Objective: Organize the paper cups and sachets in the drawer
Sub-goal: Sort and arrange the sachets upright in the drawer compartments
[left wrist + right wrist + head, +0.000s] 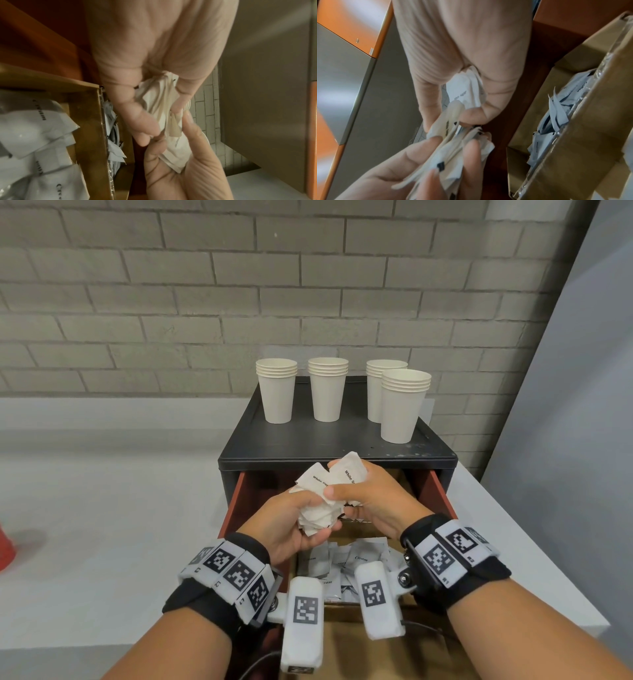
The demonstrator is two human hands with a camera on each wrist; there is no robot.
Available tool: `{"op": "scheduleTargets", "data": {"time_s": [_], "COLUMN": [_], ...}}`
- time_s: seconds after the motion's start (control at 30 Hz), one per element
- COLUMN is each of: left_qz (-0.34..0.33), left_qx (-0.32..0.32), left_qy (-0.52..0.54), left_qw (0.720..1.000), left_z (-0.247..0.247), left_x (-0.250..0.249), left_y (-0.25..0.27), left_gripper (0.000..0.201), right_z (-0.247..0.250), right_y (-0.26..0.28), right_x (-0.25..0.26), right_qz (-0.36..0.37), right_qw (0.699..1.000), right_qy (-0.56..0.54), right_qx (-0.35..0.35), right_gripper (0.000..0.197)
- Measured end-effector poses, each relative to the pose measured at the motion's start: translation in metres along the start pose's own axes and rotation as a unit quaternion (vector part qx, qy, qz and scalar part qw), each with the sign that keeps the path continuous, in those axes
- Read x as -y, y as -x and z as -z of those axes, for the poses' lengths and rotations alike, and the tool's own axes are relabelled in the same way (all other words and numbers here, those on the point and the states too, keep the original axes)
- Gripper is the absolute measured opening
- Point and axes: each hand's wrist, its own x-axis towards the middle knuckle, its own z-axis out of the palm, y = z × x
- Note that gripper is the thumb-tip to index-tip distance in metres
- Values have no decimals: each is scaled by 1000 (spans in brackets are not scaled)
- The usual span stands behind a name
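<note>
Gripping one bundle of white sachets (322, 501) above the open drawer (236, 505), left hand (291, 529) and right hand (370, 498) curl their fingers (330, 493) around it.

white sachets (323, 501) (black lettering), cream cups (276, 390), black cabinet (308, 440), reddish-brown drawer (236, 501).

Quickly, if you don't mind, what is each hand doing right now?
Left hand: fingers curled round a bunch of white sugar sachets.
Right hand: gripping more white sugar sachets from the same bunch.
</note>
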Motion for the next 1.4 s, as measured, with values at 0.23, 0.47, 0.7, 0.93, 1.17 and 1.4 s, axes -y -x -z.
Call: {"op": "scheduleTargets", "data": {"time_s": [0.23, 0.47, 0.7, 0.93, 1.17, 1.4], "left_qz": [-9, -68, -127, -83, -40, -58], "left_qx": [-71, -87, -67, -58, -66, -52], "left_qy": [0, 73, 76, 49, 140, 188], "left_qw": [997, 991, 987, 994, 987, 979], "left_z": [2, 3, 4, 0, 2, 4], "left_x": [0, -2, -2, 2, -3, -5], "left_y": [-2, -3, -1, -2, -4, -4], "left_gripper": [27, 27, 26, 25, 31, 28], "right_z": [4, 0, -2, -5, -4, -6], "right_y": [0, 6, 8, 9, 2, 3], "right_x": [3, 5, 6, 0, -2, 1], "right_qz": [-10, -31, -49, -40, -34, -39], "right_qw": [998, 997, 990, 996, 999, 998], "right_qy": [-39, -68, -128, -10, -20, -39], "right_qx": [-55, 28, 27, 76, -6, -6], "right_gripper": [35, 36, 16, 21, 30, 31]}}
